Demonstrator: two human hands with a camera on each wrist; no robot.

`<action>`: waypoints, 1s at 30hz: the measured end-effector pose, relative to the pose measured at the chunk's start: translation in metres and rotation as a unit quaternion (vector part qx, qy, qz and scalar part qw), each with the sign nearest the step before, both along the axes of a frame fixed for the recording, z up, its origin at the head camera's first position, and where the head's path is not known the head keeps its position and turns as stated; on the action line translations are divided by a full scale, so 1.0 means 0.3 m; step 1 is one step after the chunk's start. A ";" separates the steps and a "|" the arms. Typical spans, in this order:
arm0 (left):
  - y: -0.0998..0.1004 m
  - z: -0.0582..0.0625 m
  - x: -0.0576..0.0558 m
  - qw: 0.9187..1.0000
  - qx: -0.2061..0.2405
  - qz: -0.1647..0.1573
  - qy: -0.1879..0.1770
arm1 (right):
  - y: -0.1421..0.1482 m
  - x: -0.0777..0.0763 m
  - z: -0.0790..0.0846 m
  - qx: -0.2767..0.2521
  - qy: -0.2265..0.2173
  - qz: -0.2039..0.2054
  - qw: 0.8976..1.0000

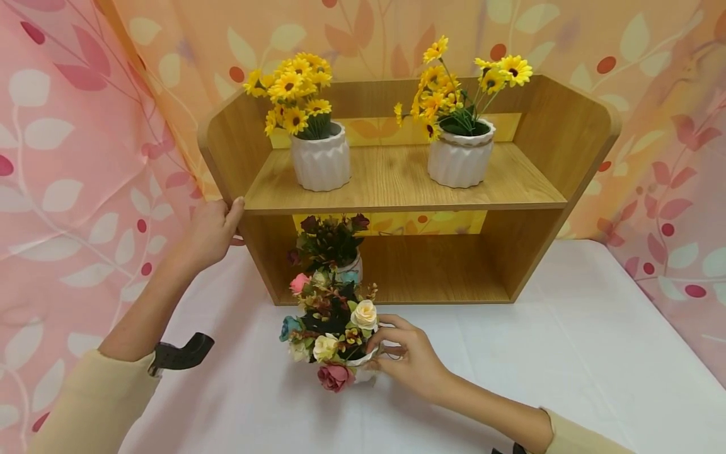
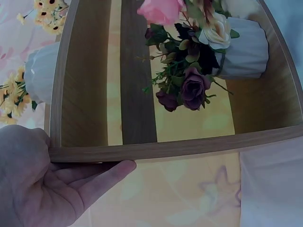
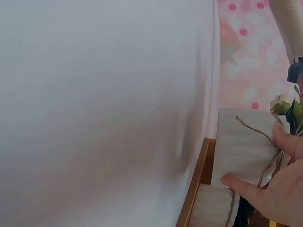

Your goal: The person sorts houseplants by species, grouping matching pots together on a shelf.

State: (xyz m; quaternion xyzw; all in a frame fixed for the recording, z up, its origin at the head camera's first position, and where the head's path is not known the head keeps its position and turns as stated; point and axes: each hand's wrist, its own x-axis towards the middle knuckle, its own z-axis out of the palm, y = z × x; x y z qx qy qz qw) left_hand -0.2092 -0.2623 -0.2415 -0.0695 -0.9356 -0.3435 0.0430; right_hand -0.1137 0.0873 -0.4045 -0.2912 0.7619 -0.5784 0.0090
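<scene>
My right hand holds a white ribbed flowerpot tied with twine, thumb and fingers on its side. Artificial roses in pink, cream, blue and dusky red fill it, in front of the wooden shelf. Whether this pot touches the table cannot be told. My left hand grips the front edge of the shelf's left side panel, its fingers along the outer face. In the lower compartment, at the left, stands another white pot with dark purple roses, partly hidden by the held flowers in the head view.
Two white pots of yellow daisies, one at the left and one at the right, stand on the upper board. The shelf rests on a white-covered table. Patterned curtains hang behind and at the sides.
</scene>
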 end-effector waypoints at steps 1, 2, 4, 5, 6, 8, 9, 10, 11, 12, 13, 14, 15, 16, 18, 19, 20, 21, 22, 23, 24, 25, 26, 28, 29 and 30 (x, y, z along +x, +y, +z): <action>0.000 0.001 0.000 1.000 -0.001 0.000 -0.002 | 0.016 0.002 0.000 0.002 0.004 -0.005 1.000; 0.000 0.001 0.000 1.000 -0.001 0.000 -0.003 | 0.032 0.005 0.001 0.000 0.007 -0.008 1.000; -0.002 0.001 -0.001 1.000 -0.002 -0.001 -0.005 | 0.060 0.009 0.001 -0.003 0.015 -0.016 1.000; -0.003 0.000 -0.001 1.000 -0.004 -0.001 -0.006 | 0.073 0.011 0.001 -0.005 0.020 -0.021 1.000; -0.003 0.000 -0.002 1.000 -0.004 -0.001 -0.006 | 0.085 0.012 0.002 -0.007 0.026 -0.025 0.999; -0.004 -0.001 -0.002 1.000 -0.004 0.000 -0.007 | 0.108 0.013 0.004 -0.010 0.035 -0.034 0.999; -0.004 -0.002 -0.003 1.000 -0.002 0.000 -0.007 | 0.119 0.013 0.006 -0.010 0.040 -0.039 0.998; -0.005 -0.002 -0.003 1.000 -0.002 0.001 -0.007 | 0.129 0.012 0.008 -0.009 0.044 -0.044 0.998; -0.005 -0.002 -0.003 1.000 -0.002 0.002 -0.006 | 0.140 0.012 0.012 -0.007 0.047 -0.050 0.998; -0.004 -0.002 -0.003 1.000 -0.001 0.002 -0.006 | 0.151 0.012 0.015 -0.004 0.049 -0.056 0.997; -0.004 -0.002 -0.003 1.000 -0.002 0.003 -0.006 | 0.162 0.012 0.020 -0.002 0.048 -0.062 0.997; -0.004 -0.002 -0.003 1.000 -0.003 0.004 -0.006 | 0.173 0.012 0.025 0.000 0.048 -0.067 0.997; -0.004 -0.003 -0.004 1.000 -0.004 0.003 -0.006 | 0.185 0.013 0.030 0.005 0.048 -0.075 0.996; -0.004 -0.003 -0.005 1.000 -0.005 0.004 -0.006 | 0.196 0.013 0.035 0.008 0.046 -0.082 0.995; -0.004 -0.005 -0.007 1.000 -0.006 0.003 -0.007 | 0.219 0.013 0.046 0.014 0.045 -0.095 0.994; -0.004 -0.006 -0.009 1.000 -0.007 0.002 -0.008 | 0.230 0.012 0.051 0.017 0.047 -0.100 0.994; -0.004 -0.006 -0.010 1.000 -0.006 0.002 -0.008 | 0.242 0.011 0.056 0.019 0.051 -0.106 0.993; -0.003 -0.006 -0.010 1.000 -0.006 0.002 -0.008 | 0.254 0.009 0.059 0.021 0.054 -0.112 0.992; -0.003 -0.006 -0.010 1.000 -0.005 0.001 -0.008 | 0.265 0.006 0.062 0.020 0.059 -0.115 0.991; -0.002 -0.006 -0.010 1.000 -0.005 0.000 -0.009 | 0.276 0.002 0.064 0.021 0.066 -0.119 0.990; -0.002 -0.006 -0.009 1.000 -0.005 0.001 -0.010 | 0.286 -0.001 0.065 0.022 0.073 -0.124 0.989; -0.002 -0.005 -0.009 1.000 -0.004 0.000 -0.010 | 0.295 -0.006 0.065 0.021 0.080 -0.128 0.988; -0.002 -0.005 -0.008 1.000 -0.005 0.001 -0.011 | 0.303 -0.012 0.065 0.019 0.085 -0.131 0.988; -0.003 -0.003 -0.007 1.000 -0.005 0.001 -0.013 | 0.314 -0.025 0.062 0.014 0.093 -0.135 0.986; -0.003 -0.002 -0.007 1.000 -0.006 0.002 -0.014 | 0.317 -0.031 0.060 0.011 0.096 -0.138 0.986; -0.003 -0.002 -0.007 1.000 -0.007 0.002 -0.015 | 0.319 -0.039 0.058 0.007 0.097 -0.140 0.985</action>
